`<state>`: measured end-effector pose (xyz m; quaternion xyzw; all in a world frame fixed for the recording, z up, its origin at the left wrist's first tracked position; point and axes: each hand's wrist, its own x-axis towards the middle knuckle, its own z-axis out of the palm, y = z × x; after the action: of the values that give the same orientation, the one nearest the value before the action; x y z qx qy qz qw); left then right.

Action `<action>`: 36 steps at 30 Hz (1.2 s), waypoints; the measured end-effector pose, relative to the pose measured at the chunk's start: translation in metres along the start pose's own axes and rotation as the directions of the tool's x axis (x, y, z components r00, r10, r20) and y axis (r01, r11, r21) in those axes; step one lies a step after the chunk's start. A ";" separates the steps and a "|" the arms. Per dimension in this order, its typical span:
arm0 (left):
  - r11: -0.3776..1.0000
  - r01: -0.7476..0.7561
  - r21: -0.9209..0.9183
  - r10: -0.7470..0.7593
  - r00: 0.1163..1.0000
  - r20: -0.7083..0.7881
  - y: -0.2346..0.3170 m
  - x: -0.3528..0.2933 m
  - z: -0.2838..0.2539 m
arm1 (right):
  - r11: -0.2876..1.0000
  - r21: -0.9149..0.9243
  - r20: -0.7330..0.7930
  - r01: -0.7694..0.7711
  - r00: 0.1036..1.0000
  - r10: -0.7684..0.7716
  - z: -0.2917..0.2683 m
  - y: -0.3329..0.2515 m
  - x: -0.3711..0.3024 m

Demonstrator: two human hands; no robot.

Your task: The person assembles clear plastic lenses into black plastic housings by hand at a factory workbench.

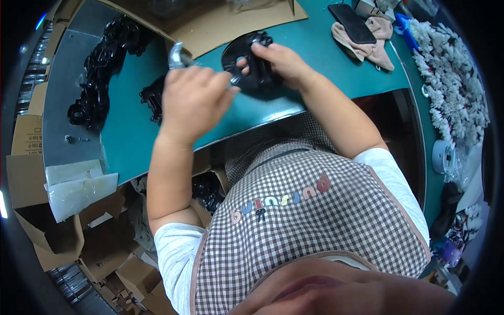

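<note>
My right hand [284,62] grips a glossy black molded part [258,71], thumb on top and a fingertip showing through an opening in it. My left hand [193,100], somewhat blurred, is closed round a silver metal tool [177,54]. The tool's curved end sticks up beyond the knuckles, and a bit of bright metal shows between this hand and the black part; its exact kind cannot be made out. Both hands are above the green tabletop [131,113], close to its front edge. Another black part [153,98] lies beside my left wrist, partly hidden by it.
Several black parts [94,79] form a row on the left. A cardboard box [252,23] stands at the back. Far right are a phone [353,23] on a beige cloth [378,52] and fluffy grey-white material [451,84]. White sheets [81,189] overhang the left corner; cartons [100,247] lie below.
</note>
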<state>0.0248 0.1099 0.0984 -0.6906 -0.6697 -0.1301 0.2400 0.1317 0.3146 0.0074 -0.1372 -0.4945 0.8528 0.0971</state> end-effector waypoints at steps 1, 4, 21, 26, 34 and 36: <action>0.998 -0.049 -0.037 0.048 0.999 -0.021 0.014 -0.003 0.008 | 0.999 -0.006 0.034 -0.034 0.999 0.035 0.011 0.005 -0.005; 0.966 -0.229 -0.121 0.202 0.958 -0.206 0.041 -0.013 0.034 | 0.996 -0.074 0.043 -0.059 0.997 0.062 0.029 0.019 -0.025; 0.870 0.241 -0.431 -0.358 0.909 -0.215 0.045 -0.069 0.060 | 0.988 -0.157 0.127 0.000 0.992 0.021 0.031 0.037 -0.052; 0.888 0.158 -0.432 -0.244 0.958 -0.152 0.059 -0.071 0.039 | 0.984 -0.176 0.291 0.009 0.956 0.043 0.052 0.015 -0.071; 0.924 0.137 -0.356 -0.218 0.956 -0.198 0.066 -0.075 0.042 | 0.895 -0.410 0.291 0.176 0.955 -0.055 0.061 0.011 -0.081; 0.843 0.148 -0.517 -0.266 0.951 -0.160 0.061 -0.071 0.029 | 0.913 -0.394 0.280 0.102 0.960 0.014 0.057 0.014 -0.082</action>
<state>0.0765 0.0639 0.0289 -0.6329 -0.6525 -0.4014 0.1122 0.1899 0.2368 0.0339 -0.0224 -0.6717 0.7403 0.0157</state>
